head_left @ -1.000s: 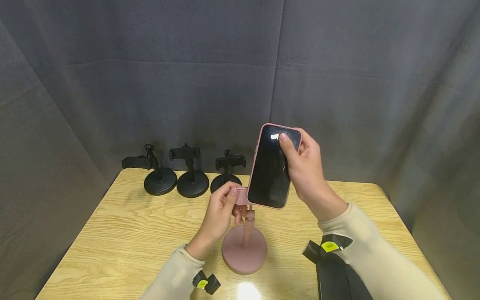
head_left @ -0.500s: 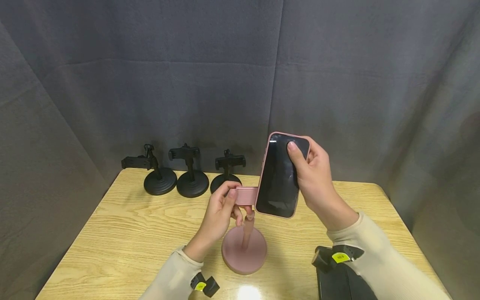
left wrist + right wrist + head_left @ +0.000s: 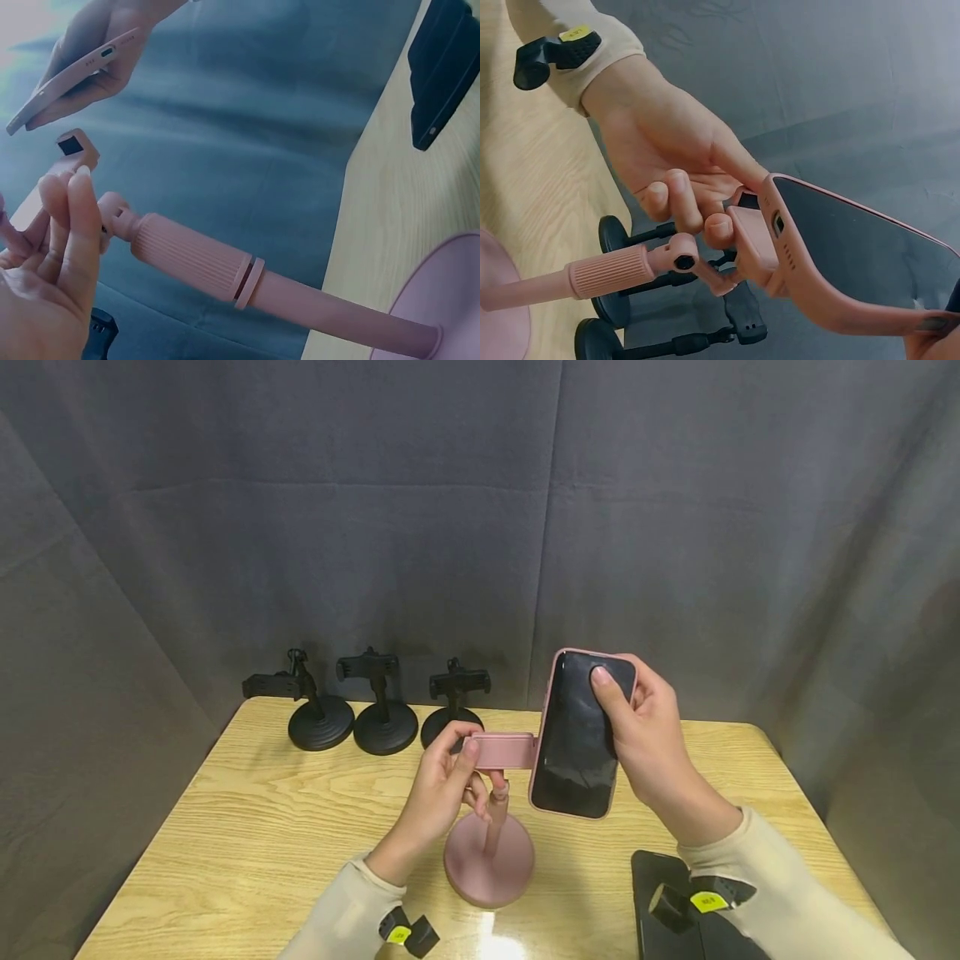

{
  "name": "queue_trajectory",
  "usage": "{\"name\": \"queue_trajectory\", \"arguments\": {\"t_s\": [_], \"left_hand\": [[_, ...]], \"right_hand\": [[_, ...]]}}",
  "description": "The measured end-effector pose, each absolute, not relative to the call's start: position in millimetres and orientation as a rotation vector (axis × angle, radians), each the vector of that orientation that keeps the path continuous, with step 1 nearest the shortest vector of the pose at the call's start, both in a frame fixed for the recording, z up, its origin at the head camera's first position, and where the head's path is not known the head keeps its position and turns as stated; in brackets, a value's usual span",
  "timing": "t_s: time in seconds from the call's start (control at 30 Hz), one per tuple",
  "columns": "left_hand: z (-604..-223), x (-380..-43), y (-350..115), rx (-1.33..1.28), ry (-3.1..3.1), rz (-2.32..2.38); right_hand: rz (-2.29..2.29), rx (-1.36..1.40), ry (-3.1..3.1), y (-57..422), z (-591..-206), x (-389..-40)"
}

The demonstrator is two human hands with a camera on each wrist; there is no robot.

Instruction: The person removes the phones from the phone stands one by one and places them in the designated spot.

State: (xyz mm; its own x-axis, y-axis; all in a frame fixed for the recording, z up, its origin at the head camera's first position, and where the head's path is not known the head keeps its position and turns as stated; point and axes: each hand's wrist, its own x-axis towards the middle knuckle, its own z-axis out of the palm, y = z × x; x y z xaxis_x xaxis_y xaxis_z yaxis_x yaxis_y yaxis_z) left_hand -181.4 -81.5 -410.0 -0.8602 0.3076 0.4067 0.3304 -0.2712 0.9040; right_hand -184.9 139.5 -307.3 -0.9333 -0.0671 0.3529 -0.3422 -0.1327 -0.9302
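My left hand grips the left end of the pink clamp on top of a pink phone stand, thumb on its front and fingers behind. The stand's round base rests on the table. My right hand holds a smartphone in a pink case, thumb on its dark screen and fingers behind. It is tilted slightly, its left edge right by the clamp's right end in the head view. In the left wrist view the phone is apart from the clamp's padded end.
Three black phone stands stand in a row at the table's back left. A black flat object lies at the front right, partly under the right forearm. A grey curtain hangs behind the wooden table.
My right hand has moved the phone right and down, off the front of the clamp, baring more of the clamp. My left hand has kept its hold with little motion.
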Motion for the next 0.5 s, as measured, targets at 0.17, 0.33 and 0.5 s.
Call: {"name": "queue_trajectory", "arguments": {"t_s": [0.17,0.33,0.5], "left_hand": [[-407.2,-180.1,-79.5,-0.756,-1.879,-2.342],[-404.4,-179.3,-78.7,-0.679,-1.859,-2.349],[-397.2,-180.3,-77.8,-0.659,-1.812,-2.362]], "right_hand": [[2.185,0.442,-1.956,145.7,-310.7,-181.6],[2.178,0.388,-2.016,151.5,-315.9,-178.1],[2.157,0.333,-2.066,159.0,-323.0,-175.1]]}}
